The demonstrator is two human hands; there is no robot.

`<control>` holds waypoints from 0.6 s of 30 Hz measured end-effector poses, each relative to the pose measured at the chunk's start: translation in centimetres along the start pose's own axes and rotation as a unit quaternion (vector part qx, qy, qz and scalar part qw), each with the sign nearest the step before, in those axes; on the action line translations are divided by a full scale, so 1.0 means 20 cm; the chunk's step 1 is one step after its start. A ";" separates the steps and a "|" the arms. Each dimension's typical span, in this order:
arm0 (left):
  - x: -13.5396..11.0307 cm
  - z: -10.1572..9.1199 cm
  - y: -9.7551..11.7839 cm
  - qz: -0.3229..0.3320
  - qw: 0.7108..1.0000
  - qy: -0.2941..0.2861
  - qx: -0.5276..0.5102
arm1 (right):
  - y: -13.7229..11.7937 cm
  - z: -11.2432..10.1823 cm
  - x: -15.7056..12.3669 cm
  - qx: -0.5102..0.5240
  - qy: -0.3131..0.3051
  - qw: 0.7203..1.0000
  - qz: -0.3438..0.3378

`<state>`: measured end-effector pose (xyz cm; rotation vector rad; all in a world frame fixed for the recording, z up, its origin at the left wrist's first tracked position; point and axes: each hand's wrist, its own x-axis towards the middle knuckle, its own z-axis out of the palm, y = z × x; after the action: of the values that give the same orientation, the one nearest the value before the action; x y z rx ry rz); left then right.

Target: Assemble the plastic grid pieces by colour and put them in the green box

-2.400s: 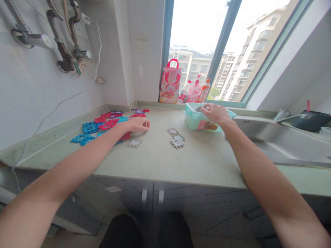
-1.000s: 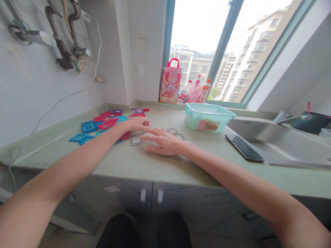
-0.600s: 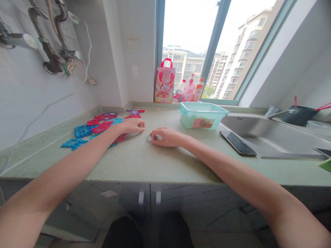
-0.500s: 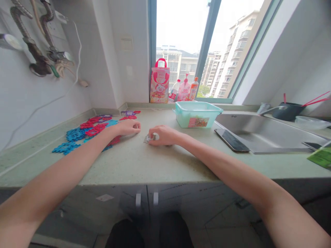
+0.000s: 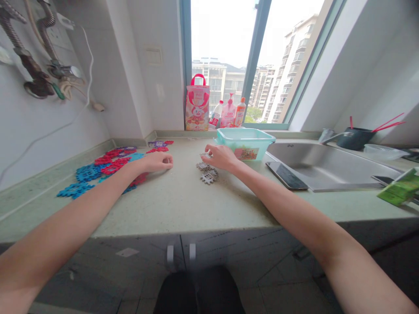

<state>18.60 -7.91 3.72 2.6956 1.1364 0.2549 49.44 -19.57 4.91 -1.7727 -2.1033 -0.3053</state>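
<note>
My right hand pinches a grey interlocking toy piece just left of the teal box. Several more grey pieces, flat and lattice-cut with toothed edges, lie on the counter below its fingers. My left hand rests low over the counter with its fingers curled, beside a spread of coloured pieces. Whether anything is inside those fingers is hidden. Blue pieces, red pieces and purple pieces of the same kind lie around and behind my left forearm, partly covered by it.
A teal plastic box stands behind my right hand. To its right are a phone and a steel sink. A pink bag and several bottles line the windowsill. A green carton is at the right.
My right hand has moved away from me and to the right, uncovering grey pieces on the counter. The left hand keeps its place beside the coloured pieces. The view has shifted slightly.
</note>
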 end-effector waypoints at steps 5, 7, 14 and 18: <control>0.00 0.00 0.01 0.004 1.000 0.000 0.005 | -0.11 0.04 -0.02 -0.042 -0.046 0.998 -0.018; 0.00 0.00 0.02 0.001 1.000 0.002 0.009 | -0.13 0.04 -0.02 -0.052 -0.067 0.996 -0.023; 0.01 0.00 0.00 0.001 1.000 -0.006 0.011 | -0.10 0.04 -0.01 -0.027 -0.085 0.996 -0.016; 0.01 0.00 -0.01 -0.001 1.000 -0.007 0.006 | -0.07 0.04 0.00 0.001 -0.045 0.999 -0.015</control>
<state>18.56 -7.69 3.65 2.7021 1.1402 0.2287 47.89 -19.65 4.34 -1.7863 -2.1938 -0.2351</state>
